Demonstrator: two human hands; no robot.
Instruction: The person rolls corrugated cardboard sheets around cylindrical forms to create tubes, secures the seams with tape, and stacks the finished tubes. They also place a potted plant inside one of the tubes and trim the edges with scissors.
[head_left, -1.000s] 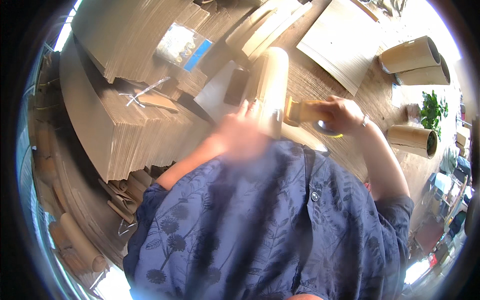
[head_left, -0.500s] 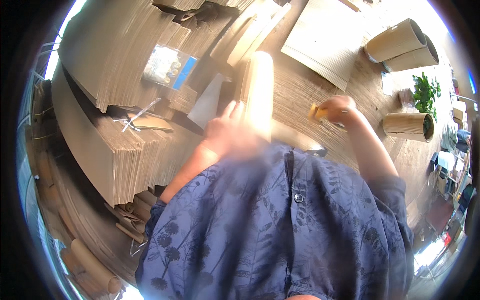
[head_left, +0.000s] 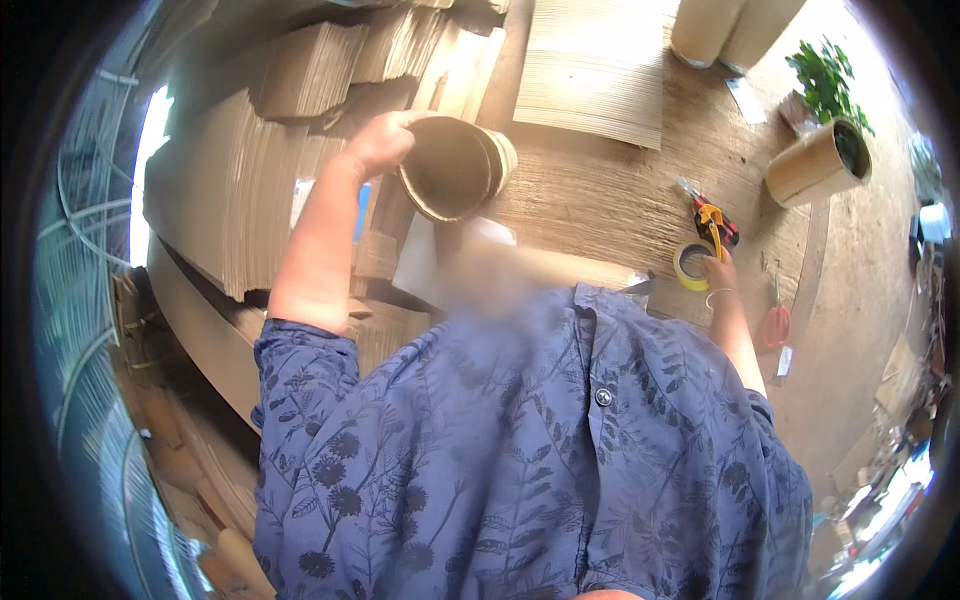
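Observation:
My left hand (head_left: 382, 145) is stretched out to the left, its fingers closed on the rim of a wide brown cardboard cylinder (head_left: 508, 160). The cylinder's round mouth faces me. Low on the right, my right hand (head_left: 720, 268) is at the lower end of a slim yellow tool (head_left: 711, 218), its fingers closed and partly hidden. That tool lies across or just above a red and black hand tool (head_left: 731, 233); whether they touch I cannot tell. Right beside this hand is a yellow roll of tape (head_left: 688, 266).
Stacks of flat cardboard (head_left: 215, 200) fill the left. A flat corrugated sheet (head_left: 590, 75) lies ahead. Upright cardboard cylinders (head_left: 705, 30) stand beyond, and another (head_left: 815, 170) tilts at the right near a green plant (head_left: 825, 85). Red-handled scissors (head_left: 775, 325) lie near my right forearm.
My left hand has moved forward and up to the cylinder's rim, and the cylinder now turns its open end toward me. The right hand has lowered the yellow tool beside the tape.

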